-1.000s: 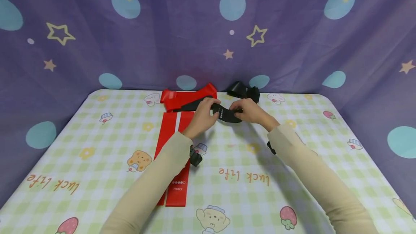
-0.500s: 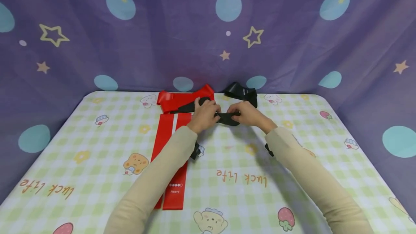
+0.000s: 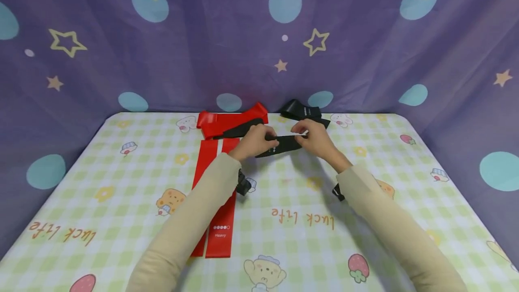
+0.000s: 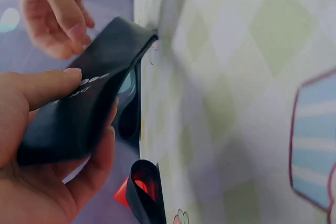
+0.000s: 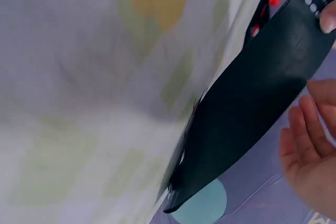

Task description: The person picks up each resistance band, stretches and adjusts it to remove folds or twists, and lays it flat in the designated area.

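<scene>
My left hand [image 3: 255,141] pinches a black resistance band [image 3: 285,144] above the far part of the table. In the left wrist view its thumb presses on the black band [image 4: 79,103] beside the white print, with fingers underneath. The black band [image 5: 247,98] runs out flat and folded double towards the right, as the right wrist view shows. My right hand [image 3: 318,139] is beside the band's upper edge, fingers loosely bent, holding nothing. In the right wrist view, the fingertips of the right hand [image 5: 315,140] are right at the band's edge.
Two red strips [image 3: 219,238], one printed "Heavy", lie lengthwise under the left forearm. Behind them lies a crumpled red band [image 3: 227,123] with a black strip [image 3: 241,130] across it. Another black band [image 3: 300,111] sits at the back edge before the purple curtain [image 3: 357,57].
The black band was bent between both hands; now it extends straighter to the right. My right hand has let go of it and loosened its fingers. My left hand keeps its pinch.
</scene>
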A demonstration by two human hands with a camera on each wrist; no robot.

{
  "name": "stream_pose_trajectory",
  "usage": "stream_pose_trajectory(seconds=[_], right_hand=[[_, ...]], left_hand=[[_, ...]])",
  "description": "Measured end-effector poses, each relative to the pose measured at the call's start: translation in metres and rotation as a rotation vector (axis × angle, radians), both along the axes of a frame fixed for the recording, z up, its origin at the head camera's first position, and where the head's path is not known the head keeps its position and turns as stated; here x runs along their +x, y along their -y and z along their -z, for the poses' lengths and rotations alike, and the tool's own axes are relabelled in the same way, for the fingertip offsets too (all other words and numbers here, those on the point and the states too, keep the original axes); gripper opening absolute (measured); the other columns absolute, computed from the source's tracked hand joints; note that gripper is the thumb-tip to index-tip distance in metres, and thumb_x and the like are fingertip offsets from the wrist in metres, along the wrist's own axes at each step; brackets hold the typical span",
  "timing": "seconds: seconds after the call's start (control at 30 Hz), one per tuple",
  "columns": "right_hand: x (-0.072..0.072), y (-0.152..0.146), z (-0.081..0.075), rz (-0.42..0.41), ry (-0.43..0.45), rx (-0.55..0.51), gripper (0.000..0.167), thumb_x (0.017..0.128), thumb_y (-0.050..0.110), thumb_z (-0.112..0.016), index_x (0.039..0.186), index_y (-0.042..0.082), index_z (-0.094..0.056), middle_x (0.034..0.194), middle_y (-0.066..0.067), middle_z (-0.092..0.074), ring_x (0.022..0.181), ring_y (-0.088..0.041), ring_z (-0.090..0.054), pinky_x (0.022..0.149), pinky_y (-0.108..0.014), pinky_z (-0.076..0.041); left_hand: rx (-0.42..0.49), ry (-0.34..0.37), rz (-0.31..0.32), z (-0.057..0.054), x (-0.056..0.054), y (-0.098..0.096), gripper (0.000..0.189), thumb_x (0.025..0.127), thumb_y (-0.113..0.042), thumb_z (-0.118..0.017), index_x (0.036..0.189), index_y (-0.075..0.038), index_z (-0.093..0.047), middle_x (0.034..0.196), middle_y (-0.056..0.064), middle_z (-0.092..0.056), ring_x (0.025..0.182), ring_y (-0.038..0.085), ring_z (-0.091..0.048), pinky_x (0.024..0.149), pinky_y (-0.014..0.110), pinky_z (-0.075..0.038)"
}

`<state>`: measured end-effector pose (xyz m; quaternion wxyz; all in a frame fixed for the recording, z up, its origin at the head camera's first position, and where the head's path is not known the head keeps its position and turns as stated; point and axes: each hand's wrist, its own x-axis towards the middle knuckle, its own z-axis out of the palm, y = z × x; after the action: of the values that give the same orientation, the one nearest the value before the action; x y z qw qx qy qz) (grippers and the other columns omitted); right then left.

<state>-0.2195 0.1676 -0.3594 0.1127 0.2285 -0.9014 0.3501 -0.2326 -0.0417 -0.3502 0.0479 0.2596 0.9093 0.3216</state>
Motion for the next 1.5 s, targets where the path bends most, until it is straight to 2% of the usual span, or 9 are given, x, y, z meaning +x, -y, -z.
stream_pose_trajectory(seconds=[0.2, 0.4, 0.6, 0.73, 0.87, 1.0, 1.17, 1.3, 1.5], right_hand=[[0.023, 0.008, 0.0, 0.073, 0.109, -0.196, 0.012, 0.083, -0.002, -0.064, 0.095, -0.002, -0.067, 0.089, -0.017, -0.068, 0.077, -0.022, -0.065, 0.069, -0.028, -0.053], [0.046, 0.023, 0.007, 0.035, 0.404, -0.389, 0.021, 0.087, -0.002, -0.059, 0.104, -0.013, -0.06, 0.091, -0.02, -0.068, 0.073, -0.004, -0.061, 0.067, -0.017, -0.05], [0.059, 0.037, 0.014, -0.044, 0.891, -0.899, 0.031, 0.099, 0.007, -0.042, 0.122, -0.013, -0.046, 0.09, -0.002, -0.068, 0.082, -0.009, -0.067, 0.08, -0.024, -0.055], [0.06, 0.043, 0.02, -0.087, 1.093, -1.246, 0.04, 0.103, 0.015, -0.032, 0.137, -0.006, -0.034, 0.128, -0.018, -0.057, 0.116, -0.022, -0.059, 0.101, -0.028, -0.046], [0.056, 0.045, 0.025, -0.095, 1.099, -1.474, 0.052, 0.104, 0.019, -0.025, 0.15, -0.002, -0.012, 0.157, -0.019, -0.017, 0.144, -0.026, -0.024, 0.116, -0.03, -0.025], [0.052, 0.044, 0.026, -0.032, 1.047, -1.64, 0.05, 0.103, 0.015, -0.023, 0.149, -0.002, -0.011, 0.159, -0.015, -0.011, 0.147, -0.022, -0.014, 0.118, -0.028, -0.019], [0.049, 0.04, 0.024, 0.027, 0.992, -1.826, 0.035, 0.103, 0.01, -0.027, 0.135, -0.001, -0.031, 0.157, -0.011, -0.021, 0.145, -0.017, -0.023, 0.116, -0.025, -0.024], [0.047, 0.037, 0.022, 0.018, 0.979, -1.941, 0.027, 0.102, 0.009, -0.031, 0.123, -0.002, -0.043, 0.134, -0.012, -0.054, 0.13, -0.016, -0.048, 0.107, -0.024, -0.039], [0.047, 0.036, 0.02, -0.028, 1.004, -1.877, 0.024, 0.102, 0.01, -0.031, 0.107, 0.0, -0.052, 0.096, -0.009, -0.067, 0.092, -0.015, -0.065, 0.084, -0.024, -0.051]], left_hand=[[0.089, 0.074, -0.09, -0.005, 0.0, 0.003, 0.021, 0.087, -0.019, -0.067, 0.1, -0.003, -0.073, 0.094, 0.011, -0.072, 0.083, 0.022, -0.065, 0.075, 0.029, -0.053], [0.195, 0.14, -0.159, -0.012, 0.003, 0.003, 0.028, 0.087, -0.017, -0.066, 0.109, 0.0, -0.07, 0.108, 0.014, -0.07, 0.098, 0.027, -0.065, 0.085, 0.036, -0.054], [0.265, 0.186, -0.216, -0.016, 0.004, -0.004, 0.025, 0.086, -0.016, -0.067, 0.106, -0.002, -0.071, 0.106, 0.014, -0.071, 0.096, 0.025, -0.066, 0.081, 0.032, -0.054], [0.331, 0.217, -0.257, -0.015, 0.006, -0.009, 0.025, 0.085, -0.015, -0.068, 0.104, 0.0, -0.071, 0.105, 0.015, -0.071, 0.094, 0.024, -0.066, 0.077, 0.027, -0.053], [0.367, 0.243, -0.289, -0.014, 0.009, -0.012, 0.024, 0.084, -0.014, -0.068, 0.102, 0.001, -0.072, 0.102, 0.016, -0.071, 0.092, 0.024, -0.066, 0.075, 0.024, -0.052], [0.387, 0.239, -0.309, -0.012, 0.012, -0.013, 0.025, 0.084, -0.014, -0.069, 0.103, 0.001, -0.071, 0.103, 0.017, -0.071, 0.089, 0.02, -0.067, 0.073, 0.021, -0.051], [0.484, 0.345, -0.302, -0.012, 0.019, -0.013, 0.026, 0.085, -0.009, -0.066, 0.107, 0.004, -0.068, 0.104, 0.022, -0.07, 0.069, 0.014, -0.064, 0.061, 0.026, -0.057], [0.544, 0.447, -0.265, -0.01, 0.028, -0.014, 0.027, 0.087, -0.004, -0.063, 0.111, 0.008, -0.064, 0.104, 0.027, -0.068, 0.062, 0.013, -0.064, 0.055, 0.03, -0.057], [0.561, 0.484, -0.254, -0.004, 0.044, -0.016, 0.027, 0.086, -0.001, -0.064, 0.111, 0.008, -0.062, 0.099, 0.027, -0.069, 0.062, 0.015, -0.065, 0.054, 0.028, -0.057]])
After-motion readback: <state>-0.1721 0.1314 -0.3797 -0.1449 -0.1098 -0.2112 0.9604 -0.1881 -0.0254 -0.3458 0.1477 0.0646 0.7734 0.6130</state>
